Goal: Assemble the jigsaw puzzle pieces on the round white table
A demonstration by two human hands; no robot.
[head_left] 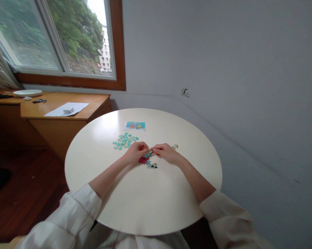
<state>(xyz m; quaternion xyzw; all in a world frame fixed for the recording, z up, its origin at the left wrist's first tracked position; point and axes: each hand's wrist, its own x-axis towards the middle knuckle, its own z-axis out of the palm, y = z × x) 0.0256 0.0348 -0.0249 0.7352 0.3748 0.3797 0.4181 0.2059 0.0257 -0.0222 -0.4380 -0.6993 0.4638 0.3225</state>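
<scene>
Both my hands meet over the middle of a round cream table (pixel 145 200). My left hand (pixel 136 152) and my right hand (pixel 164 153) are closed in pinches, fingertips together on a small jigsaw piece (pixel 151 151) held between them. Just below the fingers lies a joined patch of puzzle (pixel 148 162), pink and teal. A heap of loose teal pieces (pixel 124 140) lies left of my left hand. A small reference picture (pixel 135 125) lies flat farther back. One or two loose pieces (pixel 174 146) sit right of my right hand.
A wooden desk (pixel 75 117) stands at the left under a window, bearing a sheet of paper (pixel 67 109), a white plate (pixel 27 92) and small dark items. Grey walls close in behind and to the right. Dark wooden floor (pixel 28 193) lies left of the table.
</scene>
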